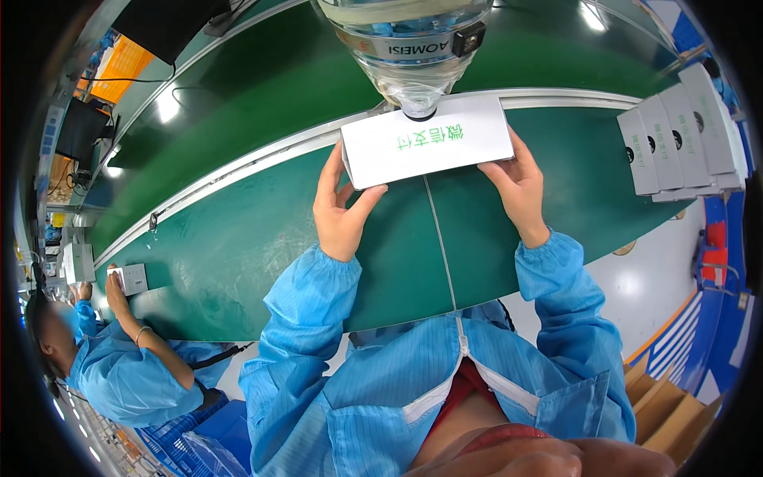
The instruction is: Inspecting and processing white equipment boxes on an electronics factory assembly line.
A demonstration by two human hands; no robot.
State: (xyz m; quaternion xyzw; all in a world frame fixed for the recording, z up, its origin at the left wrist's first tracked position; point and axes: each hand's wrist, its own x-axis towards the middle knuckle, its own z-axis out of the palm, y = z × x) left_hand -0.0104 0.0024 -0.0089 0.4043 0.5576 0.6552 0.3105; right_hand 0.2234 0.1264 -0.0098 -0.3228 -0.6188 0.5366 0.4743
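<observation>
Both my hands hold a white cardboard box (pixel 373 159) with green print, raised over the far part of the green table. My left hand (pixel 342 207) grips its left end, thumb along the near edge. At the right end, my right hand (pixel 515 187) has its thumb below and its fingers behind the box. A clear-wrapped machine head (pixel 413 75) with a narrow tip hangs right at the box's far edge; whether the tip touches the box I cannot tell.
White boxes (pixel 675 143) stand stacked at the table's right end. To the left, a co-worker in a blue smock (pixel 131 374) handles a small white box (pixel 131 278). A pale rail (pixel 238 183) runs along the green table (pixel 262 246). Cardboard cartons (pixel 664 413) are at lower right.
</observation>
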